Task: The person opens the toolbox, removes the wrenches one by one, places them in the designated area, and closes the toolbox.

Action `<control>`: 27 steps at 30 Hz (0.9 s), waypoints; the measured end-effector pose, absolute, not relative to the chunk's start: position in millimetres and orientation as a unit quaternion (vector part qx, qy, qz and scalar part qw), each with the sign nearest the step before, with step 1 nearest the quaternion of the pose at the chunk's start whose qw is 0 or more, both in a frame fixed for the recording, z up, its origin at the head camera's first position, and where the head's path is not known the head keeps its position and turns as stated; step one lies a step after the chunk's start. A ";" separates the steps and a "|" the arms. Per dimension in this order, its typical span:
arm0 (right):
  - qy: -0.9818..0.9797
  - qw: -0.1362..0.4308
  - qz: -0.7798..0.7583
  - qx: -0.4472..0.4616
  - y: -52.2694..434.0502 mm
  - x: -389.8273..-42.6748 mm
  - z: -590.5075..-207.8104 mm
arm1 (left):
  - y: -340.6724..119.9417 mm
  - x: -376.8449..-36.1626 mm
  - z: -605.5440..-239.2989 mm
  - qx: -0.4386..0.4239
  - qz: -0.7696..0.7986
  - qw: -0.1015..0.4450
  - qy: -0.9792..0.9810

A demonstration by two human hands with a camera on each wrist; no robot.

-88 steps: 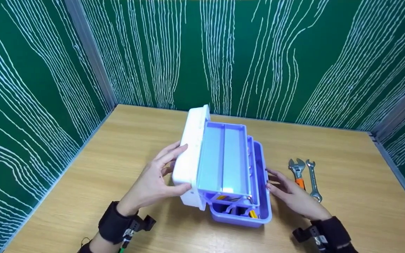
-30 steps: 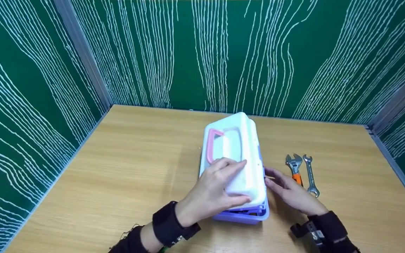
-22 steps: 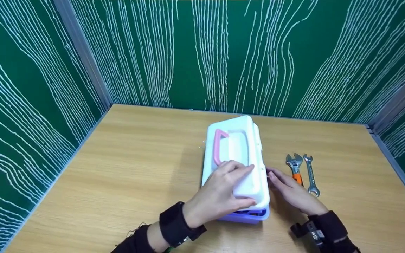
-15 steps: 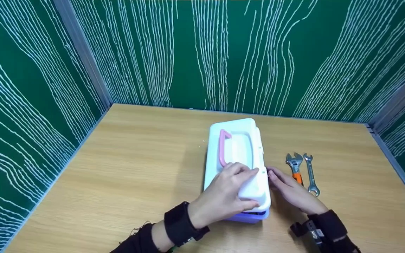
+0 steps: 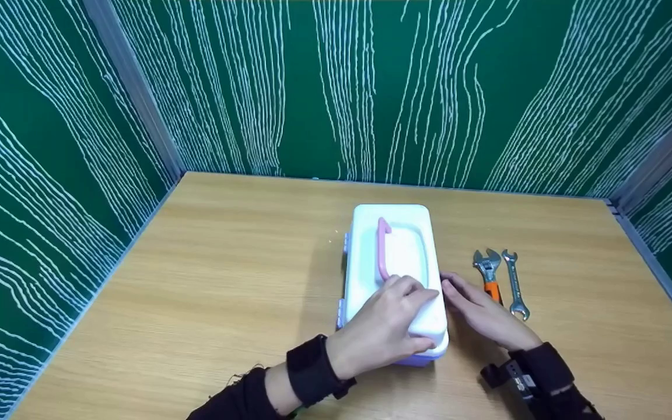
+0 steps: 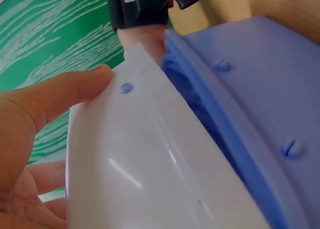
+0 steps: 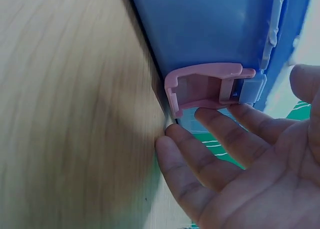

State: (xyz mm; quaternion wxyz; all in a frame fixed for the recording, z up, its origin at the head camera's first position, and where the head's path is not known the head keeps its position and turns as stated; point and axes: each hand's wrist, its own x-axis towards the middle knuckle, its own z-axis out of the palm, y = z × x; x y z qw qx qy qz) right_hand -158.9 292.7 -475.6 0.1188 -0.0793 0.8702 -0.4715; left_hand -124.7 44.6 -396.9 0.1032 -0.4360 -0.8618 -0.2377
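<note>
On the wooden table [image 5: 207, 280], near its middle, sits a toolbox [image 5: 394, 280] with purple base and white lid [image 5: 365, 262] lowered, pink handle [image 5: 382, 254] on top. Left hand [image 5: 384, 328] rests on the lid's near end, fingers curved over it. Right hand [image 5: 483, 315], fingers spread, touches the pink latch [image 7: 205, 86] on the box's right side. Beside it lie an adjustable wrench [image 5: 489, 269] and a spanner [image 5: 514, 284].

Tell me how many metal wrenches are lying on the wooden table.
2. The orange-handled adjustable wrench lies just right of the white-lidded purple toolbox, partly behind the right hand. The plain silver open-end wrench lies right beside it. More could be hidden inside the closed box.
</note>
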 end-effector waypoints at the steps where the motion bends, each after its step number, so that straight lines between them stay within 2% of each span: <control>1: 0.872 0.116 -0.469 -0.080 293.0 -159.3 -475.6 | 45.3 -124.4 -398.0 -0.437 -0.235 0.107 -0.862; 17: 0.882 0.092 -0.454 -0.087 292.2 -160.1 -477.5 | 51.4 -121.4 -405.4 -0.445 -0.164 0.166 -0.864; 22: 0.882 0.095 -0.455 -0.080 292.8 -160.2 -477.0 | 48.4 -122.0 -402.8 -0.461 -0.159 0.144 -0.861; 27: 0.885 0.120 -0.445 -0.067 294.5 -160.7 -474.6 | 32.5 -128.2 -391.4 -0.470 -0.237 0.114 -0.843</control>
